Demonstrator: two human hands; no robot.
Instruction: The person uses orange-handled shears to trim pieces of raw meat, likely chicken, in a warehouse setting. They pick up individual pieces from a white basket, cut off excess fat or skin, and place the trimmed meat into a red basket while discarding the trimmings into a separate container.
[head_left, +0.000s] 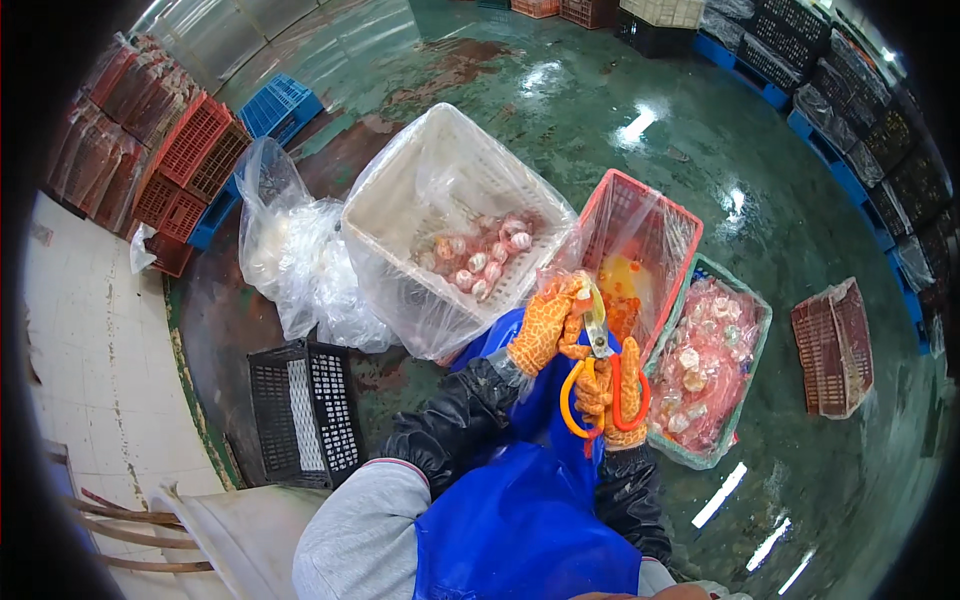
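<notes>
Your right grip point(612, 395) clamped on scissors point(599, 341), pointing 12 o'clock; left grip point(545, 325) alongside, can't tell if closed; white crate point(395, 215), 11 o'clock.

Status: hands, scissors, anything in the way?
Right hand gripping scissors. Left hand curled beside the blades, grip unclear. Red crate just beyond; no obvious obstruction.

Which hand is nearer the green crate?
Right. The right hand, gripping the scissors, is just left of the green crate in the view; contact unclear. The left hand is farther left, with the right hand between.
</notes>
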